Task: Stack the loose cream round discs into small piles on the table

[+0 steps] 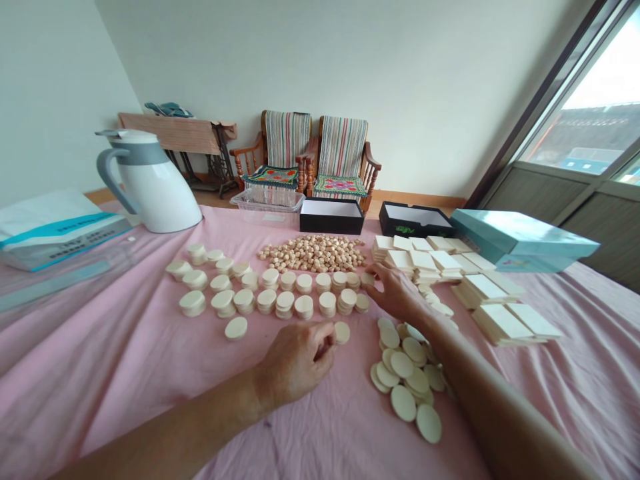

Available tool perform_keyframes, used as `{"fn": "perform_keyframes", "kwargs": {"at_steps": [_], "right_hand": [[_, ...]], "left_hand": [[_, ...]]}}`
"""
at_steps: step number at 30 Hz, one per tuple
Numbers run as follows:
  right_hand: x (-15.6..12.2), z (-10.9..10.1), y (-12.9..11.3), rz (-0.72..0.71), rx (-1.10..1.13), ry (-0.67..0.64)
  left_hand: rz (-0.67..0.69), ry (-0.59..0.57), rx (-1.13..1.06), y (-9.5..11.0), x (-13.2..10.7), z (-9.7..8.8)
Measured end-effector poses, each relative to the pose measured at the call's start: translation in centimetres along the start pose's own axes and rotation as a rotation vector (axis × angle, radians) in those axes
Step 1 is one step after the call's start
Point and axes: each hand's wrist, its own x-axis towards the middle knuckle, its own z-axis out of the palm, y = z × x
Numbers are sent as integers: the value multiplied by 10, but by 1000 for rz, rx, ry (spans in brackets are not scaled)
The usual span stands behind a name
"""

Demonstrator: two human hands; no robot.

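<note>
My right hand (397, 293) reaches forward, its thumb and fingers closed on a pale round disc (368, 279) at the right end of the back row. Nearer to me, my left hand (299, 362) is curled shut just above the cloth. One single disc (342, 333) lies right beside its fingertips; whatever those fingers may hold is hidden. Short stacks of discs (285, 302) stand in rough rows ahead of both hands. Under my right forearm spreads a loose heap of discs (401, 365). Another lone disc (236, 328) lies to the left.
Behind the rows is a pile of small round wooden pieces (320, 253). Rectangular tiles (503, 320) are stacked at right, near a light-blue box (525, 240). Black trays (331, 217) and a clear plastic container (267, 205) line the back. A white jug (155, 187) stands left.
</note>
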Motion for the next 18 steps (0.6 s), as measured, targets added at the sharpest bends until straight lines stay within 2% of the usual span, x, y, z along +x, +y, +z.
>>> {"fn": "perform_keyframes", "kwargs": {"at_steps": [10, 13, 18], "right_hand": [[-1, -4, -1, 24, 7, -75], [1, -10, 0, 21, 46, -6], [1, -32, -5, 94, 5, 94]], "left_hand": [[6, -3, 5, 1, 0, -1], [8, 3, 1, 0, -1, 0], [22, 10, -11, 0, -1, 0]]}}
